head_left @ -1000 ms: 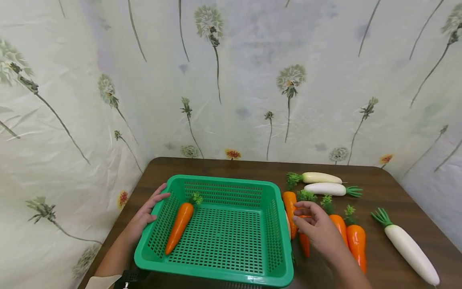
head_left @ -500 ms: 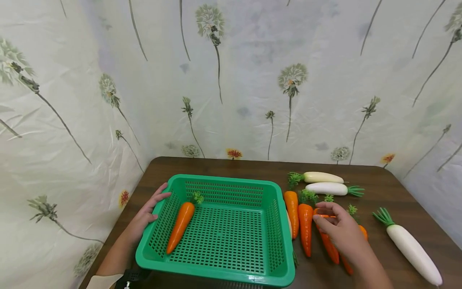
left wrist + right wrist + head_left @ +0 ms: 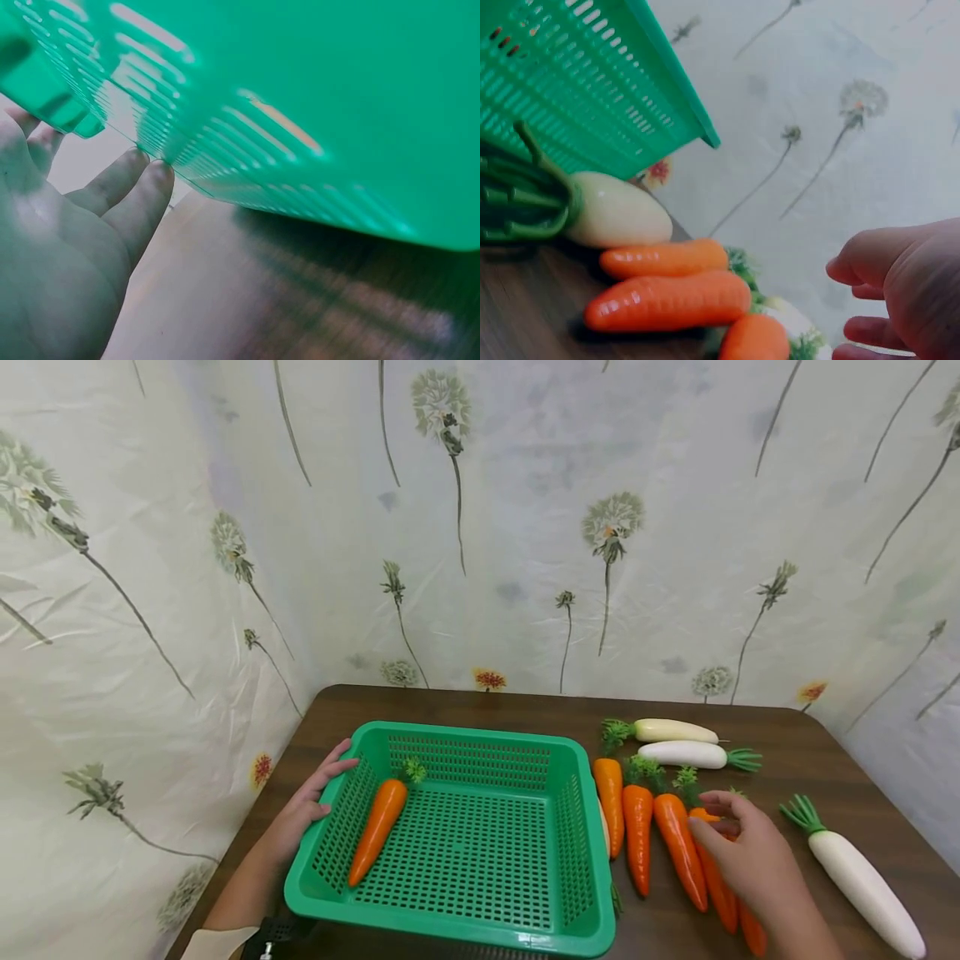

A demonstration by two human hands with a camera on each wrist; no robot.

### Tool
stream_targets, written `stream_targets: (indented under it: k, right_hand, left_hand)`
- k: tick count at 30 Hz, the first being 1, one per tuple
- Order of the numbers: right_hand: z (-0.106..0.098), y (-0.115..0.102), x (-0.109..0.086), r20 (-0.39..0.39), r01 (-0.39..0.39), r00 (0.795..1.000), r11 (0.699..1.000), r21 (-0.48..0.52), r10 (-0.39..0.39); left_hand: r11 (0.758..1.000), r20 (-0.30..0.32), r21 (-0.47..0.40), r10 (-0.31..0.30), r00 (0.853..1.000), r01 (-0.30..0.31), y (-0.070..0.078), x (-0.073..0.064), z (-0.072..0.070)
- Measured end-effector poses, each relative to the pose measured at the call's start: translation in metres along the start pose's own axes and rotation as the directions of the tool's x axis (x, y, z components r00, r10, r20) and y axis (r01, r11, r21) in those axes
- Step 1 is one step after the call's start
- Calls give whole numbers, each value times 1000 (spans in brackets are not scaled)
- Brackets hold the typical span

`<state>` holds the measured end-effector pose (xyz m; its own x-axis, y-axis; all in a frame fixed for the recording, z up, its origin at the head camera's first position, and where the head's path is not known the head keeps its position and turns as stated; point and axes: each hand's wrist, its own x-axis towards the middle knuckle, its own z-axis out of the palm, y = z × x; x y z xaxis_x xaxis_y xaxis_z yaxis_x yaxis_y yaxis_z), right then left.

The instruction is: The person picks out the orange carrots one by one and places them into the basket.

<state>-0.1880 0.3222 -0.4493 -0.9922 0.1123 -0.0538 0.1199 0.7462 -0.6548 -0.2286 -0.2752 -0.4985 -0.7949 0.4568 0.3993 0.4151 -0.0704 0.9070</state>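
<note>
Carrots [image 3: 680,852] lie beneath and beside the right grip [image 3: 753,852].

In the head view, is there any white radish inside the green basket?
No, the only vegetable inside the basket is one orange carrot, lying toward its left side.
</note>
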Motion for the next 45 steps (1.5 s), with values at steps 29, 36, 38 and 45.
stream_targets:
  k: [29,36,38,45]
  right_hand:
    - [-12,58,7,-73,-69,995,992,-103,62]
    - [-14,76,5,27,-68,997,992,-110,71]
    - [-14,78,5,28,-58,998,993,-107,62]
    - [-12,78,7,61,-71,995,996,-62,74]
  left_hand:
    - [999,-20,14,-36,999,36,2,-2,2]
    - [1000,-2,9,-22,1000,22,0,2,3]
    - [1000,-4,14,-18,1000,18,-1,2,2]
    - [999,-11,25,-27,1000,27,-2,-1,-1]
